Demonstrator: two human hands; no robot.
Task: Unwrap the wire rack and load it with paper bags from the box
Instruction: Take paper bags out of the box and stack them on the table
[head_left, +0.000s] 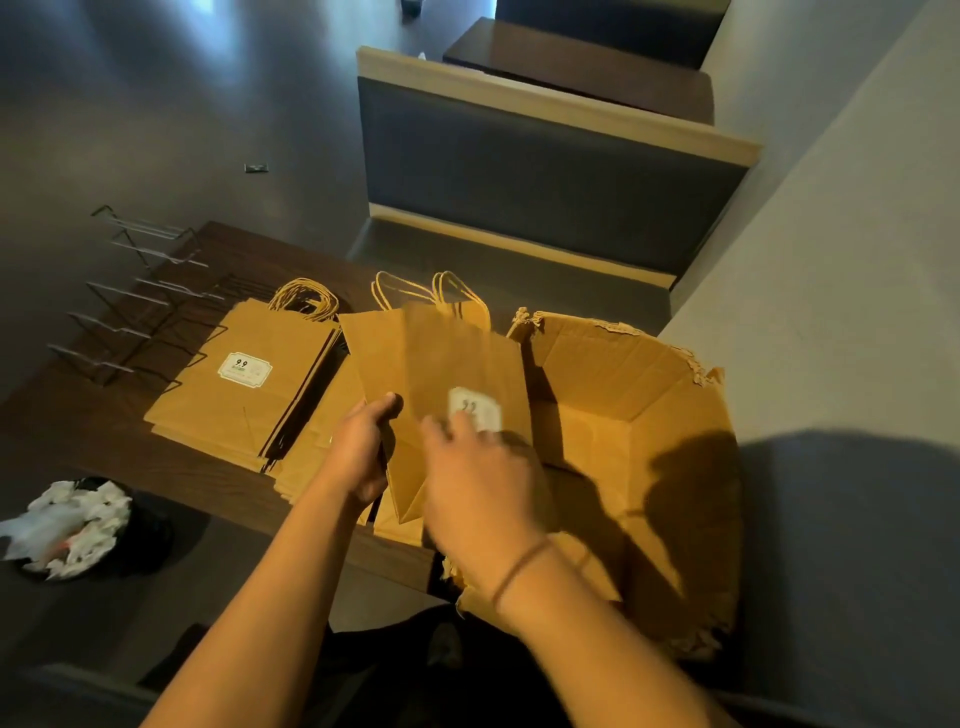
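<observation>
I see flat brown kraft paper bags (447, 364) with twisted-cord handles and a small white label, held fanned above the dark wood-grain table (93, 415), just left of the box (639, 395). The box is open corrugated cardboard, torn at the rim. A stack of bags (244, 384) lies flat on the table beside the wire rack (130, 301), thin bare metal at the far left edge. Left hand (363, 447) grips the fanned bags' lower edge, thumb on top. Right hand (478, 478) is blurred, fingers spread loosely against the front bag; I cannot tell whether it grips.
</observation>
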